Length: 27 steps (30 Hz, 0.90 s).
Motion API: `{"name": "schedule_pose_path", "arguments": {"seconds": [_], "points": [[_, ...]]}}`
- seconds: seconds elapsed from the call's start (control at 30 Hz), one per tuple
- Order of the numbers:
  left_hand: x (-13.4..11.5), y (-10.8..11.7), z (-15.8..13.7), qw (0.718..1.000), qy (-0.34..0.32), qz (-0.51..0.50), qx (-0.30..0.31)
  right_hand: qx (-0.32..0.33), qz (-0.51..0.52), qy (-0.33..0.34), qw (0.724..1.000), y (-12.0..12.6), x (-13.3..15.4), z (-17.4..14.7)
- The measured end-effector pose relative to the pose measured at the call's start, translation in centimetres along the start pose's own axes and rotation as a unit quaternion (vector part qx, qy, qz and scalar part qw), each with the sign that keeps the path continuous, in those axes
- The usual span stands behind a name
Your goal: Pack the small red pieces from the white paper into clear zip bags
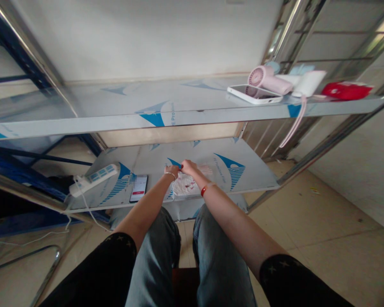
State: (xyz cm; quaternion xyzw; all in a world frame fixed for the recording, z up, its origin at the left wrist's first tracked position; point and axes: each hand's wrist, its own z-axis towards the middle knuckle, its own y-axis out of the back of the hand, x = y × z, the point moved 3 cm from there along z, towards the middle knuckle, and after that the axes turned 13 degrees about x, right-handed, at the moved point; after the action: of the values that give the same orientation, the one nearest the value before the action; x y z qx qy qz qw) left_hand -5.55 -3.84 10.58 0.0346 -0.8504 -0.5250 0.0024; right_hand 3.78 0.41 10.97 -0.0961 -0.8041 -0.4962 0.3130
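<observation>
Over the lower shelf [156, 153], my left hand [172, 171] and my right hand [188, 166] meet with fingers closed. Between the fingertips something small and dark red shows, too small to name. Just under and beside my right hand lies a white packet [187, 185] in clear plastic with reddish marks; whether my fingers touch it I cannot tell. To the left of my left hand, a phone [138, 187] rests on the shelf with its screen lit.
A white power strip [96, 178] with a trailing cable occupies the lower shelf's left end. Above runs the upper shelf [115, 106], bearing a white phone [256, 94], a pink handheld fan [270, 80] with a hanging strap, and a red pouch [345, 91]. Metal posts flank both ends.
</observation>
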Motion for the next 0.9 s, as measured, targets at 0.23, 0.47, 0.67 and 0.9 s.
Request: {"name": "schedule_pose_path", "arguments": {"seconds": [0.23, 0.47, 0.67, 0.9], "points": [[-0.4, 1.1, -0.4, 0.999, 0.028, 0.021, -0.027, 0.009, -0.109, 0.031, 0.994, 0.4, 1.0, -0.6], [-0.4, 1.2, -0.1, 0.998, 0.044, 0.016, -0.037, -0.005, -0.097, 0.062, 0.993, 0.4, 1.1, -1.0], [0.1, 1.6, -0.5, 0.996, 0.055, -0.003, -0.069, -0.033, -0.042, 0.051, 0.997, 0.6, 0.4, 0.5], [-0.3, 1.7, -0.7, 0.996, 0.049, -0.012, -0.076, 0.027, -0.081, 0.057, 0.995, 0.1, -1.4, 1.2]]}}
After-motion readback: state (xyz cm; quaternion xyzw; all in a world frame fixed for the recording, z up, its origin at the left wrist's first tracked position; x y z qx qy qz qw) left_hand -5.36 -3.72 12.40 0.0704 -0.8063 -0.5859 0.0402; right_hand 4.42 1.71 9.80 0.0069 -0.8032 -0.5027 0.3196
